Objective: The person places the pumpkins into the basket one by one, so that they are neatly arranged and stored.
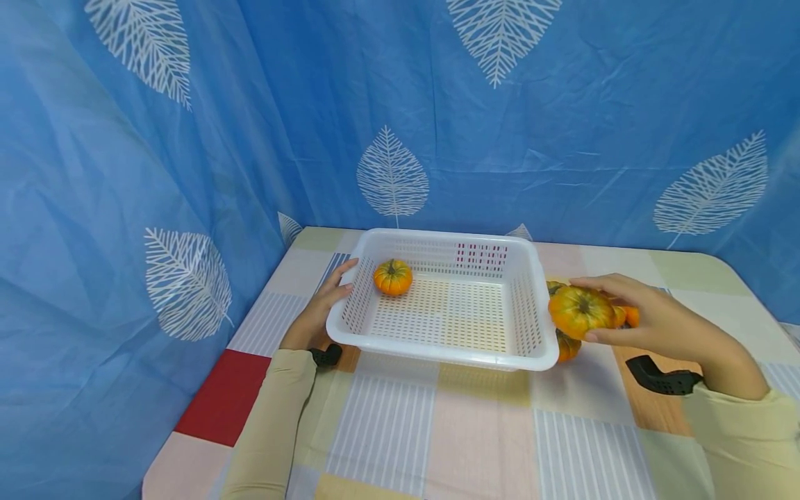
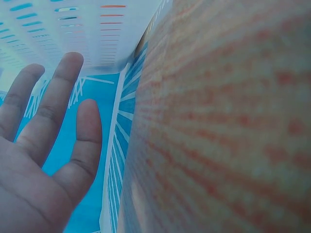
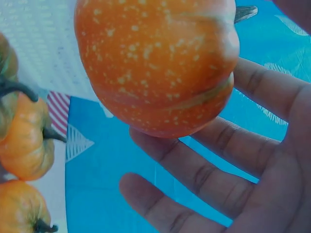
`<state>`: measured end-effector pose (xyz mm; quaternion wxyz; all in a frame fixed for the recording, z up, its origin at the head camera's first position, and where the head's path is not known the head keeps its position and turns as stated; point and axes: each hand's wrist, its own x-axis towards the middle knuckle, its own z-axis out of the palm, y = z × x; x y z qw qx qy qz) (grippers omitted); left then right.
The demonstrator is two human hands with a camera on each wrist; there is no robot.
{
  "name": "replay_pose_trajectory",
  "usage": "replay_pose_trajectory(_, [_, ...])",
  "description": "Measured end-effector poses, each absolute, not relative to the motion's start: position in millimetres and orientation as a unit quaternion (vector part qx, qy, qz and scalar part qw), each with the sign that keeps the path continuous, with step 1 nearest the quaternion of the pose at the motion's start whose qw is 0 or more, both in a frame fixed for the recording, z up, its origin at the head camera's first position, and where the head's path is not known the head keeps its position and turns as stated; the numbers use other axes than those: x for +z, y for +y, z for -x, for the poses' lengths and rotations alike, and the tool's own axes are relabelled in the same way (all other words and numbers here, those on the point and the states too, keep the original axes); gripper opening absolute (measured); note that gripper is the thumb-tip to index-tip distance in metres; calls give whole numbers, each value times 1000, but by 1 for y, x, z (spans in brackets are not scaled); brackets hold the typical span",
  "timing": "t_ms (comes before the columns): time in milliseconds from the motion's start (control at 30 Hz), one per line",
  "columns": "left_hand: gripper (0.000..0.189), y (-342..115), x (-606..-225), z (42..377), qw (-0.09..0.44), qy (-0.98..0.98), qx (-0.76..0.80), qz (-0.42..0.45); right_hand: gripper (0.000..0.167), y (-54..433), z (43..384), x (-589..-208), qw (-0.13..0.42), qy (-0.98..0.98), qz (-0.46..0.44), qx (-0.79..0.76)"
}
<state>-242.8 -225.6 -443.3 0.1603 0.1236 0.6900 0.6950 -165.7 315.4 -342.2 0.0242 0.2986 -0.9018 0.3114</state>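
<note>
Mini pumpkin (image 1: 581,312) pinched between thumb and fingers of right hand (image 1: 662,316), just outside right rim of white slotted plastic basket (image 1: 437,352). Left hand (image 1: 321,307) loosely spread, touching basket's left rim. Looks early on: one orange pumpkin (image 1: 392,279) already inside near left wall, one held but not yet in, several loose pumpkins (image 1: 567,347) left on cloth-covered surface (image 1: 481,437) beside basket, exact count partly hidden.
</note>
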Motion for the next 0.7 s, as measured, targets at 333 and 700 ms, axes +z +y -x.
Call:
replay_pose_trajectory(333, [70, -225, -442, 241, 162, 689, 696, -118, 74, 298, 179, -342, 32, -886, -323, 330])
replay_pose_trajectory(700, [70, -225, -442, 244, 157, 692, 695, -117, 70, 278, 198, -346, -21, -849, -326, 414])
